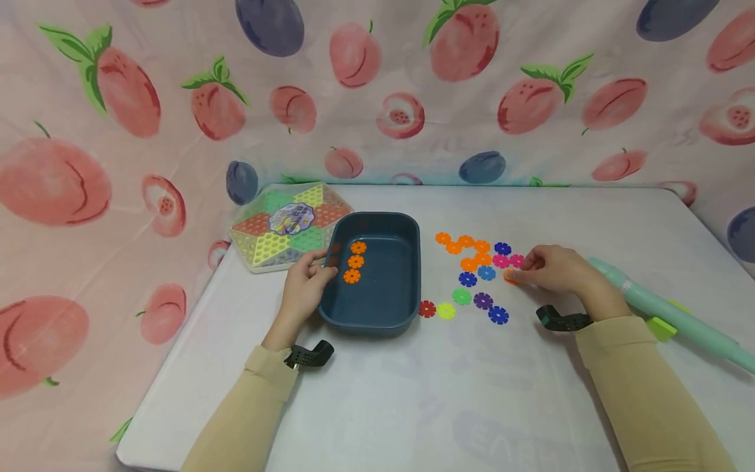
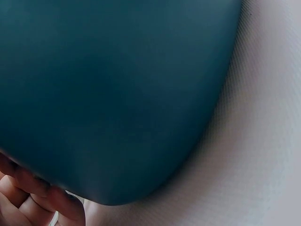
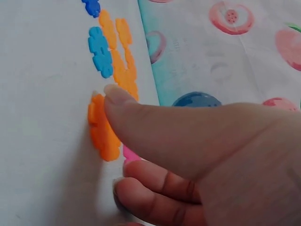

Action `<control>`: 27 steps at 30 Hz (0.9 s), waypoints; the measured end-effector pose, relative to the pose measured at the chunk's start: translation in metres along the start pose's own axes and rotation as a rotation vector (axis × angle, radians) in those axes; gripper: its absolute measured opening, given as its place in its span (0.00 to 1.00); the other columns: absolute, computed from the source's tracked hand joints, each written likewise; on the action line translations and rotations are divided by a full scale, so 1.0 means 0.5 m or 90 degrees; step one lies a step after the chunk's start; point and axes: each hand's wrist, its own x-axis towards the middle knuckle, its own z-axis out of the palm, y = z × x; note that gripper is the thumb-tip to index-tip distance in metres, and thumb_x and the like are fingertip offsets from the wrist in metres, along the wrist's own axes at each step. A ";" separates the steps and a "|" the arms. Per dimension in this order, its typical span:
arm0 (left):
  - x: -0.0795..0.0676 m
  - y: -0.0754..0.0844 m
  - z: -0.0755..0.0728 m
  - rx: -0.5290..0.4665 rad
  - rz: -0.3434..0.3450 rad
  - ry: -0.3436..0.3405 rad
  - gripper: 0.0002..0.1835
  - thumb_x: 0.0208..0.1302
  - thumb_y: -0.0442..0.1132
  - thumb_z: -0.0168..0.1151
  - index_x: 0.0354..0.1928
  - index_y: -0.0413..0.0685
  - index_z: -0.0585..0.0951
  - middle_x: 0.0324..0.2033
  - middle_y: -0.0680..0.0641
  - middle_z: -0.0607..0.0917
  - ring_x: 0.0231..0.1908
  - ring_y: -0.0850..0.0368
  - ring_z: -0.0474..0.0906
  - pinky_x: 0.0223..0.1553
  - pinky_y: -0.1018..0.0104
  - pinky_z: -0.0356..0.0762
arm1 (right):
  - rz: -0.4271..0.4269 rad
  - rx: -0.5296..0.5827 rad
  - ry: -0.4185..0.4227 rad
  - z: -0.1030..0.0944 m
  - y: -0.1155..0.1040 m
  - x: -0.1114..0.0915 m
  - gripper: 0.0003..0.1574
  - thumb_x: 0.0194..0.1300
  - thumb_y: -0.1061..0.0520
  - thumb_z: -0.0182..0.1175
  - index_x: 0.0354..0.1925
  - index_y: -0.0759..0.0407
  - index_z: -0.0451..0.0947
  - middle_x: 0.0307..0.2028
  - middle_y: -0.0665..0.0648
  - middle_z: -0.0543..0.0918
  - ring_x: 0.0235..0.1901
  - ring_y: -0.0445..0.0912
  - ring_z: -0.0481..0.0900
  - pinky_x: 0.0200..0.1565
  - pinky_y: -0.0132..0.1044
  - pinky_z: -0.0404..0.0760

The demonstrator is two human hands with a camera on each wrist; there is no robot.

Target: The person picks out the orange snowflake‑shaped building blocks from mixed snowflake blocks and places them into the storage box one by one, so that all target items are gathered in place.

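Note:
A dark blue tray (image 1: 383,314) stands on the table with three orange snowflake discs (image 1: 354,261) lying in a column inside it. My left hand (image 1: 303,282) grips the tray's left rim, thumb over the edge; the left wrist view shows curled fingers (image 2: 42,197) against the tray's outer wall (image 2: 117,117). On the right, my right hand (image 1: 551,269) pinches an orange snowflake disc (image 3: 103,132) between thumb and finger, low over the table. Beside it lie pink discs (image 1: 501,261), a light blue disc (image 1: 486,273) and a group of orange discs (image 1: 466,242).
Dark blue, green, purple, red and yellow discs (image 1: 446,311) are scattered right of the tray. A Chinese checkers board (image 1: 289,226) lies behind it at the left. A pale green long-handled object (image 1: 690,321) lies at the right, by the right forearm. Fruit-patterned cloth hangs behind the table.

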 end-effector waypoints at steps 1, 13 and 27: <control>0.000 0.001 0.000 -0.001 0.000 0.000 0.24 0.69 0.36 0.62 0.67 0.42 0.77 0.20 0.35 0.78 0.17 0.55 0.71 0.21 0.68 0.66 | 0.002 -0.001 0.001 0.000 0.000 0.001 0.35 0.62 0.35 0.70 0.43 0.65 0.76 0.32 0.58 0.78 0.36 0.54 0.73 0.33 0.40 0.74; -0.003 0.006 0.001 -0.001 -0.001 0.005 0.24 0.69 0.37 0.62 0.67 0.43 0.77 0.20 0.35 0.75 0.16 0.58 0.67 0.21 0.68 0.64 | -0.010 0.019 -0.002 -0.001 0.006 -0.002 0.30 0.62 0.39 0.72 0.40 0.64 0.78 0.31 0.57 0.77 0.35 0.53 0.72 0.33 0.40 0.72; -0.003 0.005 0.000 0.000 0.002 0.004 0.24 0.70 0.36 0.61 0.66 0.41 0.77 0.21 0.32 0.76 0.17 0.57 0.68 0.20 0.68 0.64 | -0.027 0.032 -0.018 -0.004 0.007 -0.005 0.27 0.62 0.42 0.72 0.40 0.63 0.76 0.30 0.56 0.76 0.34 0.52 0.72 0.33 0.41 0.71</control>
